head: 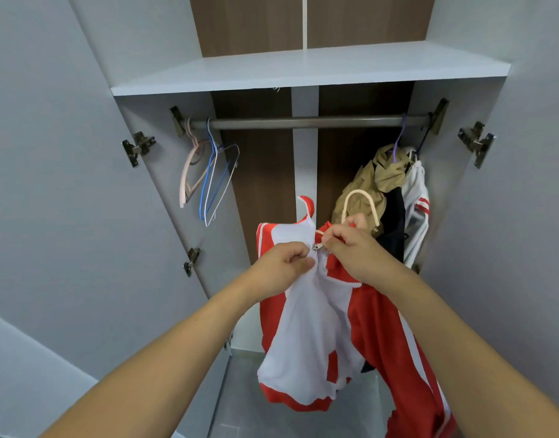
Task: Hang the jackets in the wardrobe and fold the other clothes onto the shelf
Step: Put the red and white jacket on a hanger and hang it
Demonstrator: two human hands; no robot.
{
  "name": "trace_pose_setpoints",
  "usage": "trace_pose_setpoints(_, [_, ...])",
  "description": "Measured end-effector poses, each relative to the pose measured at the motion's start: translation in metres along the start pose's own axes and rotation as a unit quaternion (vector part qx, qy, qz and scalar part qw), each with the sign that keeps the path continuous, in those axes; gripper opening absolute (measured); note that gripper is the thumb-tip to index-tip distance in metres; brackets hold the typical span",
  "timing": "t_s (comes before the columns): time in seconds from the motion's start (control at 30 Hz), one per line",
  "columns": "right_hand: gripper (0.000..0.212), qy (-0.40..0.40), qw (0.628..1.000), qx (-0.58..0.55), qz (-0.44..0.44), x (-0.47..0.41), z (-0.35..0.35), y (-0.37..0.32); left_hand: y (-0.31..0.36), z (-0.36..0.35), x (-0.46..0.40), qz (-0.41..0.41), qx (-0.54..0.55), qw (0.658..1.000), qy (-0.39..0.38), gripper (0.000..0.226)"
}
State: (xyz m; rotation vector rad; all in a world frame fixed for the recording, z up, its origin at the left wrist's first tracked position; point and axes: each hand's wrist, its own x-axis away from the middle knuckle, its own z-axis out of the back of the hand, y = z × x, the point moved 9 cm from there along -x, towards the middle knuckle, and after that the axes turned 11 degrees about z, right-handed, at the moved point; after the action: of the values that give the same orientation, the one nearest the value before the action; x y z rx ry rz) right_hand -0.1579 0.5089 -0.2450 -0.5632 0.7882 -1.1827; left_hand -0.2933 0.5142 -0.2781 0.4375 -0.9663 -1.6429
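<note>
A red and white jacket hangs in front of me on a cream hanger, below the wardrobe rail. My left hand pinches the white front panel beside the zip. My right hand grips the hanger neck and the collar by the metal zip pull. The hanger's hook sticks up above my right hand, off the rail.
Several bare hangers hang at the rail's left end. A tan jacket, a dark garment and a white jacket with red stripes hang at the right end. A white shelf sits above the rail. Both wardrobe doors stand open.
</note>
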Motion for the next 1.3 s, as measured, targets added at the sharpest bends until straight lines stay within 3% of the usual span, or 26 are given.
trace_pose_setpoints(0.13, [0.023,-0.082,0.996,0.030,0.023,0.005,-0.015,0.005,0.001,0.006,0.002,-0.025,-0.027,0.999,0.018,0.026])
trace_pose_setpoints(0.37, [0.030,-0.154,0.982,0.089,0.061,0.007,-0.026,0.005,0.008,0.008,0.010,-0.050,-0.064,0.997,0.010,0.023])
trace_pose_setpoints(0.6, [0.025,-0.084,0.994,-0.035,0.051,0.002,-0.012,0.007,0.014,0.016,0.024,-0.055,-0.098,0.994,-0.003,0.026])
trace_pose_setpoints(0.73, [0.029,-0.082,0.990,-0.109,0.032,0.002,-0.015,0.004,0.016,0.024,0.035,-0.030,-0.123,0.991,-0.043,0.038])
trace_pose_setpoints(0.83, [0.033,-0.088,0.982,-0.165,0.007,0.001,-0.020,0.000,0.014,0.034,0.040,-0.008,-0.083,0.995,-0.056,0.031])
trace_pose_setpoints(0.97, [0.037,-0.113,0.988,-0.096,0.044,-0.002,-0.018,-0.016,0.004,0.042,0.039,0.021,0.036,0.999,-0.004,0.012])
trace_pose_setpoints(1.17, [0.034,-0.131,0.989,0.013,0.067,0.006,-0.030,-0.014,0.011,0.046,0.040,-0.016,-0.041,0.998,0.045,0.020])
trace_pose_setpoints(1.3, [0.036,-0.106,0.993,-0.039,0.013,0.008,-0.020,0.003,-0.001,0.065,0.039,-0.009,0.004,0.996,0.087,0.022])
